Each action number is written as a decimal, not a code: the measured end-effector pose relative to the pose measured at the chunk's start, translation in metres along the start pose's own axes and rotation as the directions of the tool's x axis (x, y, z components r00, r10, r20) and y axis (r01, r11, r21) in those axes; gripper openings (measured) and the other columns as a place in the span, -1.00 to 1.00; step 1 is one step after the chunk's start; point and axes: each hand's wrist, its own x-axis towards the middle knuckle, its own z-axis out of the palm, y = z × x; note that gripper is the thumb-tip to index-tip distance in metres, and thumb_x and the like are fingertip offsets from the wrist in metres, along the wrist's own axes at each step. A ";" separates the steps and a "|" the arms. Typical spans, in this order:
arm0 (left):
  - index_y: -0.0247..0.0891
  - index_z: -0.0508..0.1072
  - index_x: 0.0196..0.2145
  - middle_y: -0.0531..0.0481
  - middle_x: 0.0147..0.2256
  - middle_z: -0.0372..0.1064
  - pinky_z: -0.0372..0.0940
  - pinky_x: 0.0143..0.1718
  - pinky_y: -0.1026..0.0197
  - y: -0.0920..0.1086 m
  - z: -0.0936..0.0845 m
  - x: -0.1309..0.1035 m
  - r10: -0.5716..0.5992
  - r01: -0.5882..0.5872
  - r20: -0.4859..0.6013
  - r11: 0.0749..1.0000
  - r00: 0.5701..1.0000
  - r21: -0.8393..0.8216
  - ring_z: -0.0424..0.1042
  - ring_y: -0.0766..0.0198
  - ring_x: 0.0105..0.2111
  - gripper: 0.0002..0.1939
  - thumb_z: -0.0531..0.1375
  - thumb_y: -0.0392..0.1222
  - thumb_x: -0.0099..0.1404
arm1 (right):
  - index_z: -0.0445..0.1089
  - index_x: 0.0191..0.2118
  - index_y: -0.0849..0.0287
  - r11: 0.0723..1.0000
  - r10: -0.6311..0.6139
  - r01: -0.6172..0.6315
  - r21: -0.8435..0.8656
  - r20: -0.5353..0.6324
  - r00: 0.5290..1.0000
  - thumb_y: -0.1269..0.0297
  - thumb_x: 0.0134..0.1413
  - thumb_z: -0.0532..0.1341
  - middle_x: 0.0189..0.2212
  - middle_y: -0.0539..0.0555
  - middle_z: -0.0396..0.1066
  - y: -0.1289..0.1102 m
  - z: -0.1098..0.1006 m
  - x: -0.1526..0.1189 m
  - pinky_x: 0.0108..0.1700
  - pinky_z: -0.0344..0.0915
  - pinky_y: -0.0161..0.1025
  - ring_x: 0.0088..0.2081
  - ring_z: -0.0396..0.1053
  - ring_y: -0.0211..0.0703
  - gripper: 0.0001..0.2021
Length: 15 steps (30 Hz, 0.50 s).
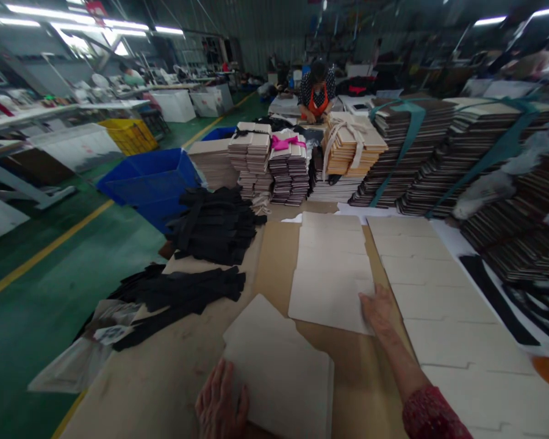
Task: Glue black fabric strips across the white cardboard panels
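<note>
Across the brown surface [274,262] are laid cards [329,262], seemingly light, stiff, best held by edges; left fingers [216,381] are spread against the stack [279,378]; right fingers' [368,303] closure cannot be told.

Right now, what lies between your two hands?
The head view shows the near pale panels by the left hand, then brown board, then the farther pale panels at the right hand.

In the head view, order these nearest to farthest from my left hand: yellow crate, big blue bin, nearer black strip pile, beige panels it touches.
From your left hand:
1. Beige panels: at its fingers
2. Nearer black strip pile: ahead, left
3. Big blue bin: beyond strips, left
4. Yellow crate: farther back, left
</note>
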 end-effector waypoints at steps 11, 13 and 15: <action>-0.34 0.27 0.15 -0.27 0.19 0.24 0.08 0.16 -0.13 0.009 -0.012 -0.001 -0.030 0.031 0.053 0.999 0.998 -0.008 0.17 -0.07 0.20 -0.55 0.07 -0.15 0.34 | 0.23 0.13 0.40 0.994 -0.095 0.101 0.034 -0.140 0.986 -0.06 0.12 0.01 0.15 0.48 0.13 0.000 0.001 -0.155 0.20 -0.04 0.24 0.20 0.03 0.35 -0.36; -0.34 0.28 0.15 -0.26 0.19 0.25 0.08 0.16 -0.13 0.008 -0.011 -0.002 -0.026 0.027 0.034 0.999 0.999 -0.026 0.17 -0.07 0.20 -0.55 0.06 -0.15 0.34 | 0.25 0.10 0.41 0.994 -0.082 0.091 0.068 -0.116 0.990 -0.10 0.07 0.02 0.11 0.47 0.18 0.001 0.008 -0.152 0.18 0.03 0.19 0.18 0.08 0.33 -0.33; -0.34 0.29 0.14 -0.27 0.18 0.26 0.09 0.15 -0.13 0.007 -0.011 -0.002 -0.017 0.017 0.010 0.999 1.000 -0.044 0.19 -0.08 0.18 -0.55 0.05 -0.15 0.35 | 0.23 0.11 0.39 0.995 -0.049 0.058 0.086 -0.099 0.994 -0.12 0.07 0.03 0.05 0.44 0.25 -0.001 0.015 -0.142 0.12 0.13 0.14 0.13 0.16 0.28 -0.32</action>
